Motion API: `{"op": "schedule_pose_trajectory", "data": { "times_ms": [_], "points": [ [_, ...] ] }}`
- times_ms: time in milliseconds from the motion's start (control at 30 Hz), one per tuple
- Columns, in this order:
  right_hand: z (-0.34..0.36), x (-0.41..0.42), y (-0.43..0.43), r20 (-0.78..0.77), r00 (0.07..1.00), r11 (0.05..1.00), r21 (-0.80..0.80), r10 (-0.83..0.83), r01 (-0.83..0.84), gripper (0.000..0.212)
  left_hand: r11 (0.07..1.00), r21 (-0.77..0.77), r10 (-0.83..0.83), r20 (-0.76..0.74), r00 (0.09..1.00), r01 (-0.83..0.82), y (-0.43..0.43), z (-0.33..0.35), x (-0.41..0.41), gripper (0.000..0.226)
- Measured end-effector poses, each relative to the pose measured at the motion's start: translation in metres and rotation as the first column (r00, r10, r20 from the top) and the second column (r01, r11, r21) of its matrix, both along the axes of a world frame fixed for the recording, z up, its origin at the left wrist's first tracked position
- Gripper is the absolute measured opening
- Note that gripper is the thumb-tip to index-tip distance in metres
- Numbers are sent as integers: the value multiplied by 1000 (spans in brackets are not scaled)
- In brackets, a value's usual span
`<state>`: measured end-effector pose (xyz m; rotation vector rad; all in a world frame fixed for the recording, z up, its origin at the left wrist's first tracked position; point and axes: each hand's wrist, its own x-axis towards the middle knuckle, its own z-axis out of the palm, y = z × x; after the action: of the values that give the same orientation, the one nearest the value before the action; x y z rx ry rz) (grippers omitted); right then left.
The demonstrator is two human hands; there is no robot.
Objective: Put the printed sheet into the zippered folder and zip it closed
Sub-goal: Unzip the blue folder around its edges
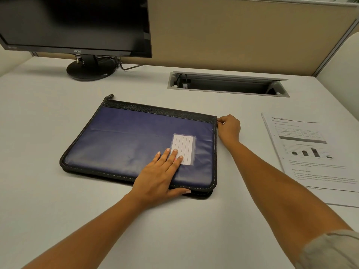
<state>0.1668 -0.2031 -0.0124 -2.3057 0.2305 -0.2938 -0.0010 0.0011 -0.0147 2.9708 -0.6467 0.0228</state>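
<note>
**Folder not open yet, paper not in**

The job has just begun. The zippered folder (120, 136) lies flat and looks shut, and nothing is in it that I can see.

The left hand (161, 175) rests on top of the folder, near its front edge. The fingers are straight and spread, and they press down to keep it in place. The fingertips touch the white label card (184, 146).

The right hand (229, 127) is at the folder's far right corner. Its fingers are curled and pinch at that corner. It may have the zipper pull, but that is too small to tell.

The printed sheet (310, 156) lies flat on the desk (48, 191), to the right of the right hand and well apart from it.

What is left: unzip, slide the sheet in, zip up.

Far past the left hand stands a monitor (73, 22). Beyond the right hand is an open cable box (227, 84). Nothing lies between the sheet and the folder but the right arm.
</note>
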Motion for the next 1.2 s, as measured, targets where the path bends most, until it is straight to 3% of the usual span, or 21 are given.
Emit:
{"op": "schedule_pose_trajectory", "data": {
  "times_ms": [500, 1200],
  "points": [
    [-7, -49, -9, 22, 997, 997, -12, 70, -70, 19, 999, 3, 38, -13, 999, -38, -1, -3, 1, 115],
    [-9, -115, -17, 33, 981, 981, 43, 190, -191, 15, 998, 20, 57, -31, 998, -57, -3, -1, -1, 121]
  ]
}}
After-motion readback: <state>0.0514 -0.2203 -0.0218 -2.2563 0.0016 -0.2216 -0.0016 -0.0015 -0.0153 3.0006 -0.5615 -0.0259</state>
